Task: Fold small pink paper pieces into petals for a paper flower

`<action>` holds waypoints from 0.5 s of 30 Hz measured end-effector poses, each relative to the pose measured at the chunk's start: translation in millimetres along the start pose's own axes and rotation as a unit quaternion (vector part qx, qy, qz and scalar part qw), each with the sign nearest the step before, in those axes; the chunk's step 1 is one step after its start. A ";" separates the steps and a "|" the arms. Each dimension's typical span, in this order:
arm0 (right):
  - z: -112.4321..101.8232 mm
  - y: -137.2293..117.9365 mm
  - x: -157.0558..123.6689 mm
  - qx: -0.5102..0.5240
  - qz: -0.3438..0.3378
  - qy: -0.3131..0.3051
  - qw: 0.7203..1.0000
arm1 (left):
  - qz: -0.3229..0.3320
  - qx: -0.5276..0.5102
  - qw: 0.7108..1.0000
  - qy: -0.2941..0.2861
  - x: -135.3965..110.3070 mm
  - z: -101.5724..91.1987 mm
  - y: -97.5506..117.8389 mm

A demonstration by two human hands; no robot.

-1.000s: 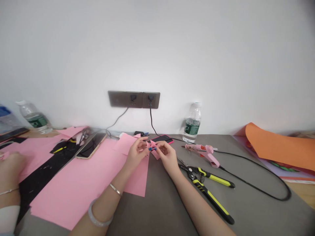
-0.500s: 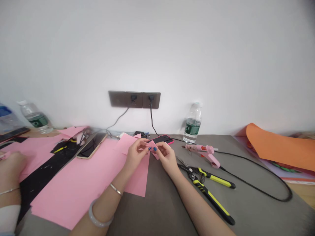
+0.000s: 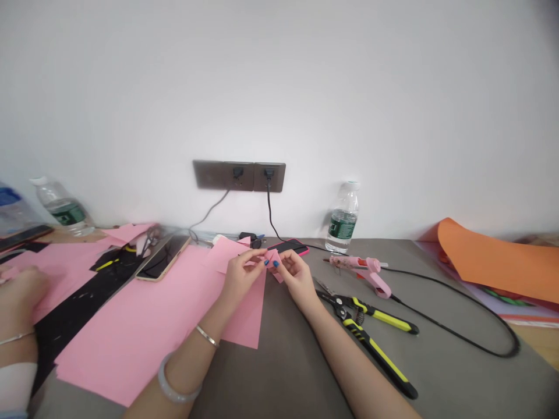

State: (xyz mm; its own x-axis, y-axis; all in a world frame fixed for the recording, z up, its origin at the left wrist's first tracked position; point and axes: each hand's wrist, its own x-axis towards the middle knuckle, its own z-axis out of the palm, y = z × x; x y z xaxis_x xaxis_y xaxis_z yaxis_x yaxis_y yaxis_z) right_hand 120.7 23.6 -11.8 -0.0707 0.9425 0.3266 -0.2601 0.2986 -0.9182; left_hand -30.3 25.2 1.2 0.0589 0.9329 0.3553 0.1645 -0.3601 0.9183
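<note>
My left hand and my right hand meet just above the grey table, both pinching a small folded piece of pink paper between thumbs and fingertips. The nails are painted blue. A big pink paper sheet lies under my left forearm, which wears two bracelets. To the right of my right hand lie yellow-and-black pliers and a pink glue gun with a black cord.
A phone with a pink case and a water bottle stand behind my hands. Another phone, black paper and pink sheets lie left. Another person's hand rests at the far left. Orange paper lies right.
My fingers have shifted slightly on the small pink piece, turning and folding it a little higher. Nothing else has moved.
</note>
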 end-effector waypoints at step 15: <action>0.2 -0.4 -0.9 -0.036 -0.001 0.007 0.999 | 0.007 0.042 0.999 0.009 -1.6 0.4 2.9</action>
State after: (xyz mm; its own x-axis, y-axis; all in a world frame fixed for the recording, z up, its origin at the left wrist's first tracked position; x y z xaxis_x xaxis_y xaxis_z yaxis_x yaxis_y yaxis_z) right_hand 120.7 22.6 -11.6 -0.0557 0.9439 0.3256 -0.1902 0.3101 -0.9315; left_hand -29.5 22.7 3.2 0.0451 0.9271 0.3721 0.2454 -0.3714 0.8955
